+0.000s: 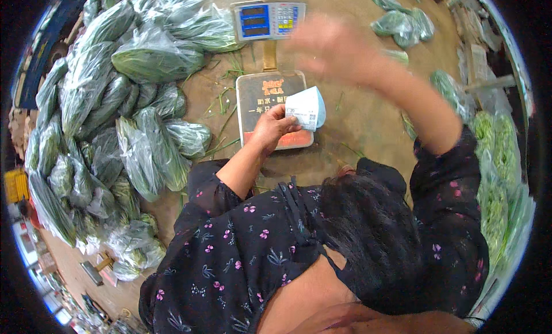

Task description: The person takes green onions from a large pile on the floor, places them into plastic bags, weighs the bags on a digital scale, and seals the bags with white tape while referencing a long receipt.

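Observation:
My left hand (274, 129) pinches a folded strip of paper labels (305, 110), white in front with a pale blue backing. Printed writing covers part of the front label. Beneath this hand is the dark platform (258, 90) of an electronic weighing scale, bearing large lettering and an orange-red band. A post at its far edge carries the display head (254, 20), with three dark windows and a keypad. Motion blurs my right hand (327, 45), raised just right of the keypad; whether it touches the head or holds anything is unclear.
Clear plastic bags of long green vegetables (157, 60) are heaped along the left. More bagged greens (403, 27) lie at the far right, and others (496, 161) line the right side. Loose green stalks (222, 101) litter the brown floor (358, 118) around the scale.

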`<state>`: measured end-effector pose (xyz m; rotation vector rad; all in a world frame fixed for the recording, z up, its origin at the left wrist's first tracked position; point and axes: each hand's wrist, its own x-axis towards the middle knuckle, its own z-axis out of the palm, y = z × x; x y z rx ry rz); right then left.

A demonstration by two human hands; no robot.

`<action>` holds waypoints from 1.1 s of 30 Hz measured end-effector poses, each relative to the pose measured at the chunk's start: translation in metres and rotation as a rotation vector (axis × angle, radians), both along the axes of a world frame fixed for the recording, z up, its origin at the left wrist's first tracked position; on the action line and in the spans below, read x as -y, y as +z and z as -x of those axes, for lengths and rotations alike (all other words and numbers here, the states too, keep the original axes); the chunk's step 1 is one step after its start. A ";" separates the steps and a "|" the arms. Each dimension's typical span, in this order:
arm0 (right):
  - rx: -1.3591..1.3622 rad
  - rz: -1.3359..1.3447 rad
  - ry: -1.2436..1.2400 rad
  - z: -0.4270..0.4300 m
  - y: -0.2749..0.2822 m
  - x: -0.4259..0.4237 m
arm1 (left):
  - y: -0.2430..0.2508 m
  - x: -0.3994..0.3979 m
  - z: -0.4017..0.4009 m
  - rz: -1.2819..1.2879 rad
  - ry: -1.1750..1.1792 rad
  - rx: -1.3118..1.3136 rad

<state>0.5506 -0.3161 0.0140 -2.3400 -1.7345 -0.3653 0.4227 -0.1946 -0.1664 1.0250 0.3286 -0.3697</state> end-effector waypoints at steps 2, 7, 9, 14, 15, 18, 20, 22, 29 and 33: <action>-0.357 -0.156 0.062 0.027 -0.080 0.034 | -0.001 0.008 0.001 -0.119 -0.105 0.065; -0.449 0.003 -0.160 0.070 -0.139 0.059 | 0.015 0.023 0.016 -0.536 -0.363 0.267; -0.843 -0.064 -0.196 0.068 -0.144 0.076 | 0.023 0.027 0.017 -0.534 -0.537 0.170; -1.323 -0.251 -0.323 0.051 -0.173 0.124 | 0.006 0.049 0.023 -0.257 -0.514 0.105; -1.434 -0.404 -0.338 0.041 -0.195 0.137 | 0.004 0.049 0.022 -0.256 -0.537 0.040; -1.734 -0.745 -0.586 0.012 -0.228 0.197 | -0.007 0.050 0.020 -0.221 -0.503 -0.027; -1.788 -1.060 -0.802 -0.002 -0.279 0.251 | -0.012 0.049 0.020 -0.259 -0.438 -0.105; -1.768 -1.302 -0.995 -0.004 -0.325 0.310 | -0.014 0.046 0.025 -0.293 -0.434 -0.234; -1.636 -1.646 -1.554 -0.004 -0.427 0.444 | -0.014 0.056 0.033 -0.268 -0.253 -0.449; -1.637 -1.741 -1.656 -0.028 -0.447 0.464 | -0.007 0.062 0.025 -0.473 -0.312 -0.527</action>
